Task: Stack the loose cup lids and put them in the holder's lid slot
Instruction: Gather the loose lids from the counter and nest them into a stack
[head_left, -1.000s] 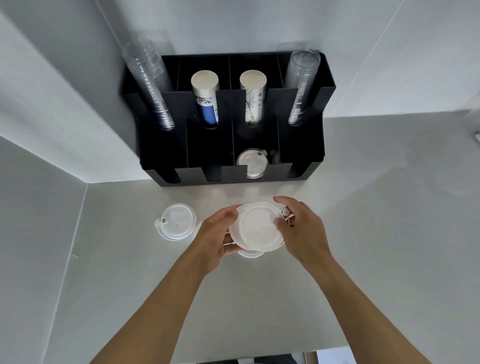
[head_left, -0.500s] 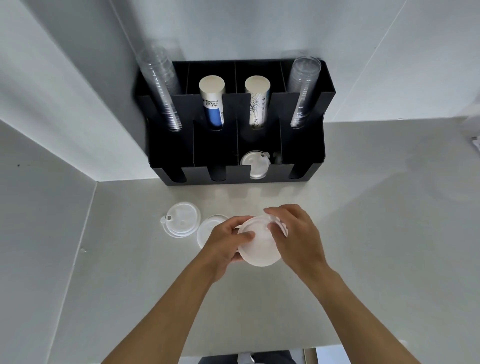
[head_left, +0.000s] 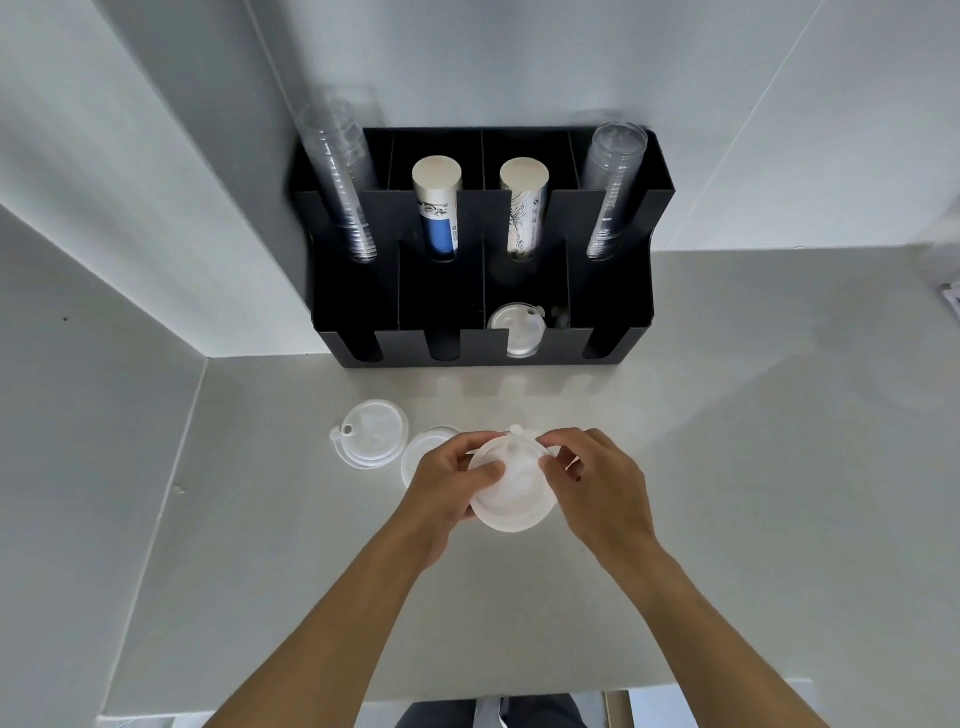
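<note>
Both hands are on a small stack of thin translucent white plastic cup lids (head_left: 511, 488), held just above the pale grey countertop (head_left: 727, 467) in front of the black four-bay cup holder (head_left: 610, 306).

Left hand (head_left: 441, 493): thumb over the top face, fingers underneath, closed on the stack's left rim. Right hand (head_left: 597, 488): thumb and forefinger pinched on the far right edge near the sip tab, looks like it's seating or aligning the top lid. How many lids are in the stack, can't tell.

Still loose on the counter: one round translucent lid with a plug tab (head_left: 371, 435) off to the left, and another flat white lid (head_left: 423, 452) partly hidden behind the left hand. One clear lid (head_left: 517, 335) already sits in the holder's front slot, third bay from the left. That reads as the target slot.

Handling judgement:
- very light, thin-walled, will flex if squeezed across the dome
- smooth plastic, so nested lids likely slide or fan apart if tilted
- tabs stick out and could snag on the slot's cut-out

Best hold is probably the rim, opposing sides, light pinch, keeping the stack level. Avoid pressing the centre. For the drop into the slot, grip from the sides so fingers clear the bay walls.
</note>
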